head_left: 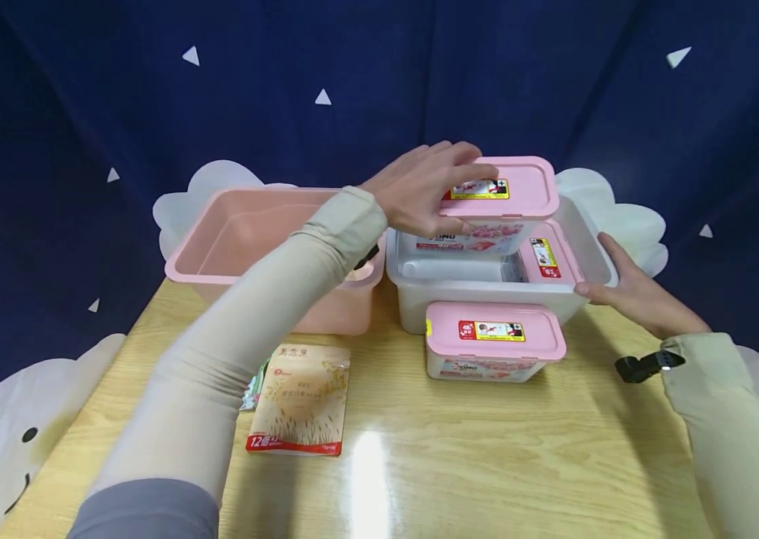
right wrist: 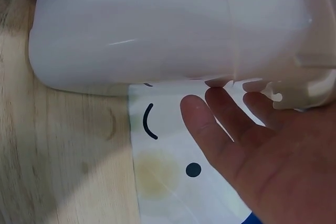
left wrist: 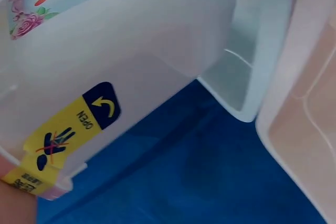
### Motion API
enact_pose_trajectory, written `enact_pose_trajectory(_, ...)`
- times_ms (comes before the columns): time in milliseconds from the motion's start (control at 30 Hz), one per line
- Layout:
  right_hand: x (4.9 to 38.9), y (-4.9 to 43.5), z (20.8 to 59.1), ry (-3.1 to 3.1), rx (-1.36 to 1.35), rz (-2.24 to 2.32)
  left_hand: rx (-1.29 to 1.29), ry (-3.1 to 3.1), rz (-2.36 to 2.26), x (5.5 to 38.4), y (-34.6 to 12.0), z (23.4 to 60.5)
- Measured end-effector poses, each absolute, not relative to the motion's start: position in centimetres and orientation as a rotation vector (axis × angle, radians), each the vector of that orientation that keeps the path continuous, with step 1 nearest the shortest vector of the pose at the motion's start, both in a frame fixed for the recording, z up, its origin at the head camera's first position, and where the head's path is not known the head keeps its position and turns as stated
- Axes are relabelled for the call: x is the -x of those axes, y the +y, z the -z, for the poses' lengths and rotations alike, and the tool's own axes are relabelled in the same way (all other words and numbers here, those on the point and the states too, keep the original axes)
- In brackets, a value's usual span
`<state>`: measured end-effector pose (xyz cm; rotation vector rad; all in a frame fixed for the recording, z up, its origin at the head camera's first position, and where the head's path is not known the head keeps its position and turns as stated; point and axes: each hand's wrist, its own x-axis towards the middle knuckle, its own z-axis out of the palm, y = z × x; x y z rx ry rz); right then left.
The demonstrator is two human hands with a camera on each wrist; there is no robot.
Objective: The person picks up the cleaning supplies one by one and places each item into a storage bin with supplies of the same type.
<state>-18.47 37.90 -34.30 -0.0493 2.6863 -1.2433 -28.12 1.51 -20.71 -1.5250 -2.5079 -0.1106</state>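
My left hand (head_left: 423, 187) grips a lidded tub (head_left: 528, 191) with a pink lid from above, fingers over the lid and thumb at its front side. The tub is tilted over the white bin (head_left: 487, 296); in the left wrist view its printed side and yellow "OPEN" seal (left wrist: 73, 135) show. At the bin's right corner, my right hand (head_left: 635, 288) holds the rim, thumb in front and fingers along the outer side. Another pink-lidded tub (head_left: 558, 251) sits inside the bin's right end. A third tub (head_left: 497, 333) stands on the table before the bin.
An open pink bin (head_left: 218, 281) stands left of the white bin. In front of it lies a yellowish flat packet (head_left: 302, 400), partly over a green packet (head_left: 253, 389). A dark blue curtain (head_left: 379, 90) with white cut-out shapes rises behind the wooden table (head_left: 460, 457).
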Motion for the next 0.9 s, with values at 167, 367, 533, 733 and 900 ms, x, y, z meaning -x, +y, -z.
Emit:
enact_pose_trajectory(167,18.4,37.8,33.9,2.696,0.059,1.241,1.487,-2.537,0.086,29.2,1.7,21.6)
enact_pose_trajectory(367,18.3,37.1,34.1,2.663,0.075,1.295,1.471,-2.6,0.037,30.1,0.9,23.2)
enact_pose_trajectory(533,18.3,36.6,34.0,2.67,0.078,1.29,1.491,-2.625,0.03,30.6,0.5,23.8)
enact_pose_trajectory(733,18.1,36.7,33.8,2.652,0.065,1.272,1.541,-2.647,-0.024,31.3,0.7,24.2)
enact_pose_trajectory(900,18.1,36.8,34.0,2.637,0.064,1.294,1.542,-2.646,-0.036,31.8,0.9,24.5)
